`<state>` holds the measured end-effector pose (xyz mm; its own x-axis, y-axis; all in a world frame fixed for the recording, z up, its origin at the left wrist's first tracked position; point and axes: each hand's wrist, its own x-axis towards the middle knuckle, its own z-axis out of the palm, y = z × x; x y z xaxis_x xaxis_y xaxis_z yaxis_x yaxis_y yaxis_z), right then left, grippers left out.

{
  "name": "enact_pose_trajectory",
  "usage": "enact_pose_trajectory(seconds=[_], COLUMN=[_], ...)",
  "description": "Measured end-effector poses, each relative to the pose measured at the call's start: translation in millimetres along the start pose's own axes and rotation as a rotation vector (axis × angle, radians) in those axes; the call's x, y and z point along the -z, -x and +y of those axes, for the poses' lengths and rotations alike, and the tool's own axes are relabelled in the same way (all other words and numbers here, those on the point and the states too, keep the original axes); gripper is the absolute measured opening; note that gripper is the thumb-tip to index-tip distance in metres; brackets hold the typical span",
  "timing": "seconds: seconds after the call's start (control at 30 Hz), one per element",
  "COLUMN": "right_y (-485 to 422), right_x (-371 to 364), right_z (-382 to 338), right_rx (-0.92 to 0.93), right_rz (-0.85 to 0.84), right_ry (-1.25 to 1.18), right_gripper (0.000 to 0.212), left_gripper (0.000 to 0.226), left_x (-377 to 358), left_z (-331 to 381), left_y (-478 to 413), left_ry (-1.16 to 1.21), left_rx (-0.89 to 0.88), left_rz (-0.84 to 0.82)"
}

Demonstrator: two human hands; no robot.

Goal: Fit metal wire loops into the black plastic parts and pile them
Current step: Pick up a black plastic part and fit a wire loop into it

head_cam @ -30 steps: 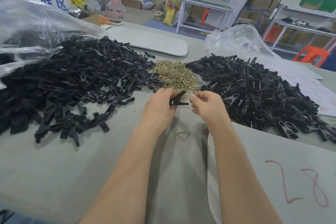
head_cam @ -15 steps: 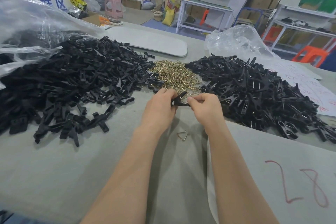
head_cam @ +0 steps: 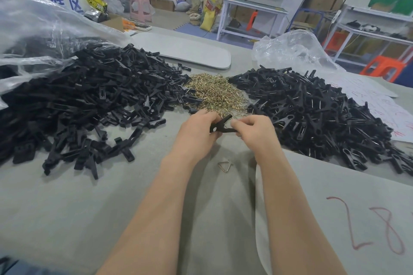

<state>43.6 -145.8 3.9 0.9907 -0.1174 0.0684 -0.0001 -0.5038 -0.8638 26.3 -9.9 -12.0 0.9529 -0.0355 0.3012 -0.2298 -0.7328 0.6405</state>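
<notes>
Left hand (head_cam: 196,133), right hand (head_cam: 256,131) gripping clip (head_cam: 220,125), wire heap (head_cam: 214,94) just beyond

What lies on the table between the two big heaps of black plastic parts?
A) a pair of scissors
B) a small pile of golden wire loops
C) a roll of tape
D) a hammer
B: the golden wire loops sit between the left heap and the right heap.

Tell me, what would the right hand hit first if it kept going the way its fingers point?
The right hand would meet the black clip its fingers seem to pinch, then the left hand.
</notes>
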Motion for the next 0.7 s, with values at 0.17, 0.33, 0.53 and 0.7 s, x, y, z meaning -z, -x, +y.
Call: enact_pose_trajectory(seconds=[0.17,0.33,0.53,0.7], right_y=[1,1,2,3], right_x=[17,17,18,25], right_z=[3,0,2,5], right_rx=[-0.2,-0.104,-0.106,-0.261], right_rz=[-0.256,-0.24,-0.275,-0.435], right_ry=[-0.402,-0.274,-0.307,-0.566], right_gripper=[0.016,0.016,0.014,0.014], left_gripper=[0.021,0.019,0.017,0.019], left_x=[6,7,9,9], left_z=[1,0,0,1], left_y=[2,2,2,2], left_ry=[0.067,0.011,0.013,0.12], left_rx=[-0.064,-0.092,-0.117,-0.129], left_rz=[0.0,-0.037,-0.047,-0.041])
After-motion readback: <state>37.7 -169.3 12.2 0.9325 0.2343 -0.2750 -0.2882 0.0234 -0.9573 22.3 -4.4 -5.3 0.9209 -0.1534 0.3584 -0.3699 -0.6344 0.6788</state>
